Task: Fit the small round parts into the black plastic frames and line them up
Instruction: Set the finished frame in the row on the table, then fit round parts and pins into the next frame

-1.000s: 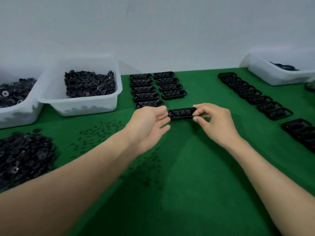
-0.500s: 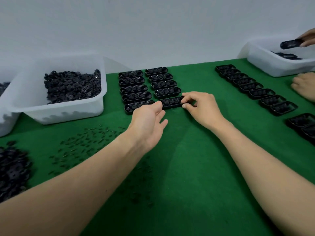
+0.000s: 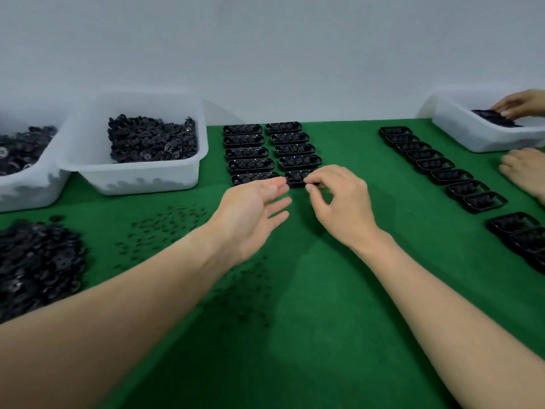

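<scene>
The right hand (image 3: 339, 202) has its grip pinched on the right end of the filled frame (image 3: 295, 177). The frame appears to lie on the green bench (image 3: 324, 290) as the nearest piece of the right column (image 3: 295, 149). The left hand (image 3: 250, 214) hovers with its grip apart, fingertips just beside the frame's left end. A crooked release could leave it skewed against that column, and a nudge from either hand could shove the neighbouring frame (image 3: 255, 178) or jolt seated round parts loose.
</scene>
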`<state>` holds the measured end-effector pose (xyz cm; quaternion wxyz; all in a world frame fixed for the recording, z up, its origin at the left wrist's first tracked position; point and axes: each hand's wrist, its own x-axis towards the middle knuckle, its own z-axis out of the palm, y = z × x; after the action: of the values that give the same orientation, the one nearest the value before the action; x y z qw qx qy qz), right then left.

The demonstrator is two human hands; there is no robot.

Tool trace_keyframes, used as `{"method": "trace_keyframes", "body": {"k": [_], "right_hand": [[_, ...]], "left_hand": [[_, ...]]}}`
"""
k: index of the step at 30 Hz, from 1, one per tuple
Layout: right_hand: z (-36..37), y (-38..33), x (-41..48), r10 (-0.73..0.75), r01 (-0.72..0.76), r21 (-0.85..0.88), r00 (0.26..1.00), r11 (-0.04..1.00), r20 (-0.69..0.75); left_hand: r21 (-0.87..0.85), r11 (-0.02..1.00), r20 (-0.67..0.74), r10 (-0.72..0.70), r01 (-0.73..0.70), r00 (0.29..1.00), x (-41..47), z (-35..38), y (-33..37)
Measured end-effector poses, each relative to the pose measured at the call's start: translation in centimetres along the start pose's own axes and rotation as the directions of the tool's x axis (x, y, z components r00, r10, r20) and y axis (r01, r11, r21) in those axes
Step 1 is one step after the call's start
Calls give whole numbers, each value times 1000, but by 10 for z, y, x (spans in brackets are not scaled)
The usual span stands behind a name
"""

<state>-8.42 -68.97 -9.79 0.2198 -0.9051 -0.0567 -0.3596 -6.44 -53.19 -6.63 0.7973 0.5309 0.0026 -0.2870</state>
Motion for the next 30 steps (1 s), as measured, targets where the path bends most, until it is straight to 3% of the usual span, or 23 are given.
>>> {"method": "trace_keyframes", "body": {"k": [4, 7, 12, 15, 18, 21, 27, 30], "right_hand": [[-4, -74, -15, -137, 125, 163, 989, 979, 64], [-9, -122, -26, -240, 196, 276, 962, 941, 133], [-1, -192, -35, -384, 208, 409, 824, 888, 416], [19, -232, -35, -464, 243, 427, 692, 871, 553], [47, -278, -32, -520, 277, 454, 608, 847, 600], [79, -325, -32, -548, 292, 473, 568, 832, 614], [129, -405, -32, -570, 243, 534, 540, 810, 619], [150, -447, -40, -631, 279, 579, 500, 766, 594]], "left_hand": [[67, 996, 33, 54, -56, 998, -44, -29, 11], [294, 944, 48, 140, -148, 989, -94, -74, 16], [565, 800, -119, 322, -203, 939, -179, -161, 24], [627, 762, -258, 399, -161, 880, -218, -204, 24], [782, 616, -312, 519, -95, 796, -250, -241, 20], [858, 512, -328, 609, -41, 723, -281, -271, 20], [904, 427, -353, 711, 25, 608, -329, -326, 23], [917, 380, -384, 765, 120, 518, -347, -349, 26]]}}
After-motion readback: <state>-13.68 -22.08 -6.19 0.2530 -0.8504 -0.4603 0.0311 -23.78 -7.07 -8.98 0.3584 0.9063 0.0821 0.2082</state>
